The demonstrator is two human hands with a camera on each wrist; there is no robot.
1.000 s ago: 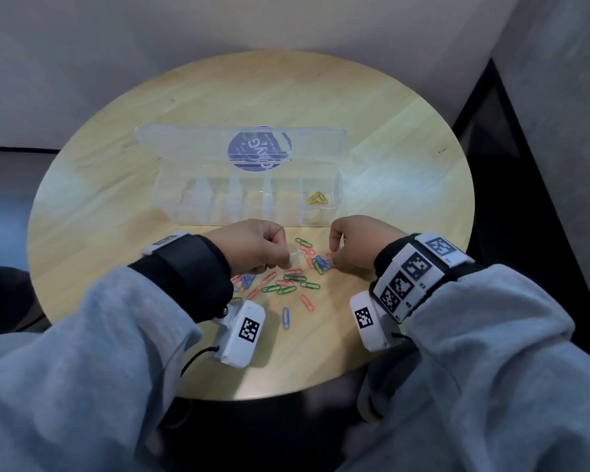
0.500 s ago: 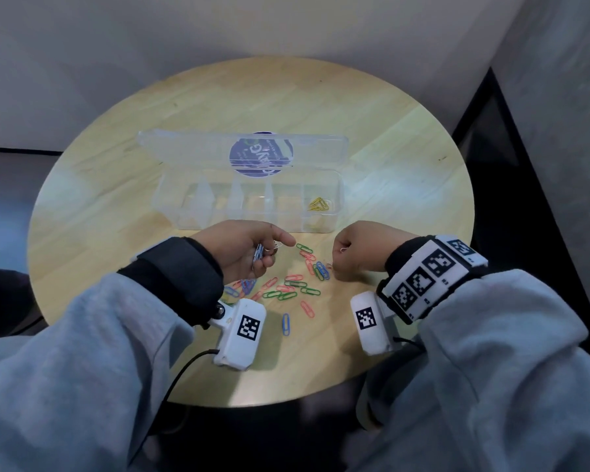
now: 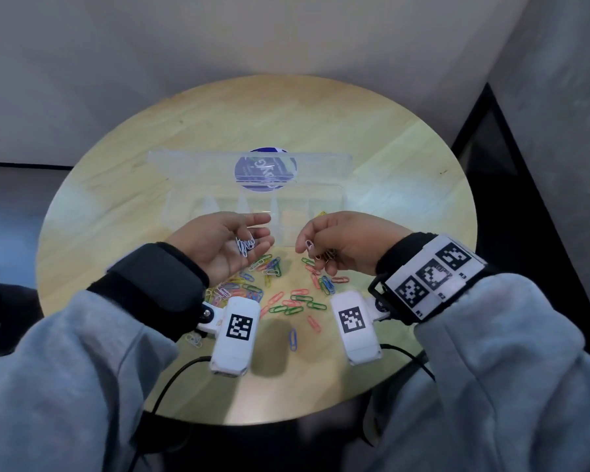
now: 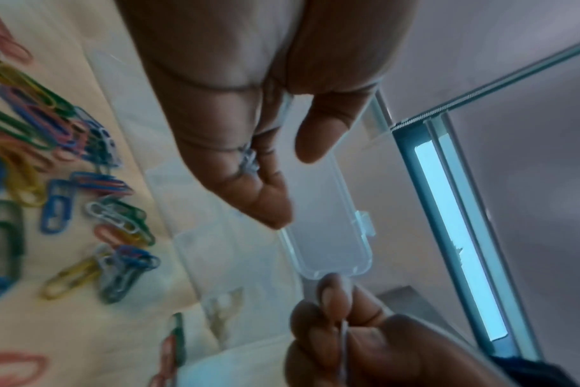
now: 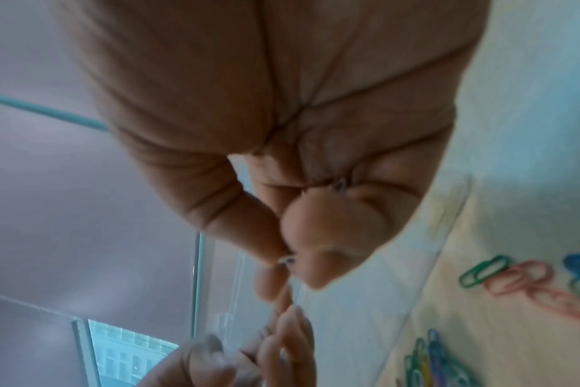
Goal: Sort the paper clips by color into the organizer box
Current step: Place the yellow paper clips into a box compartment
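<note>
My left hand [image 3: 252,233] is turned palm up above the table, its fingers relaxed, with a few white paper clips [image 3: 245,246] lying in the palm; they also show in the left wrist view [image 4: 249,161]. Just to the right, my right hand [image 3: 304,245] pinches one white paper clip [image 3: 309,245] between thumb and forefinger, and more clips peek from its curled fingers. Behind both hands stands the clear organizer box [image 3: 218,207] with its lid [image 3: 191,161] open. Yellow clips [image 3: 321,214] lie in its right compartment, mostly hidden. A mixed pile of coloured clips [image 3: 286,294] lies on the table below the hands.
The round wooden table [image 3: 389,165] stands against a grey wall, with a dark gap at the right. A lone blue clip [image 3: 293,338] and a white one [image 3: 194,339] lie near the front. Cables hang from the wrist cameras over the front edge.
Both hands have lifted off the pile. My left hand has turned palm up and opened, showing the white clips. My right hand has risen towards it, pinching a clip.
</note>
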